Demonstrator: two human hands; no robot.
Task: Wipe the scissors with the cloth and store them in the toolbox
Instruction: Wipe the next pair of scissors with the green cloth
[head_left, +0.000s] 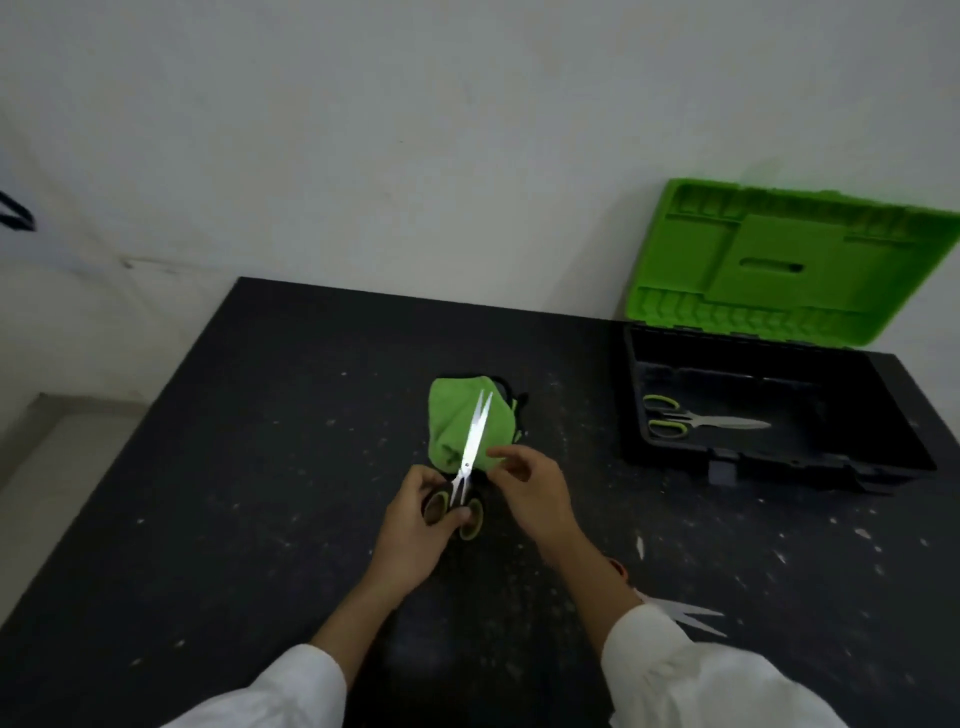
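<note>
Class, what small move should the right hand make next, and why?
Probably pinch the cloth and draw it along the blades: the left hand holds the scissors by the handles over the cloth, and the right hand hovers at its edge.

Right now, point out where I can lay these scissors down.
Free: the tabletop left of the green cloth and left hand; the strip between cloth and toolbox. Crowded: the centre, at the right hand, and near the right sleeve, where spare scissors lie.

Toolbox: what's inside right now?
One pair of scissors lies flat in the toolbox, blades pointing right. The near wall hides the front strip of its floor.
</note>
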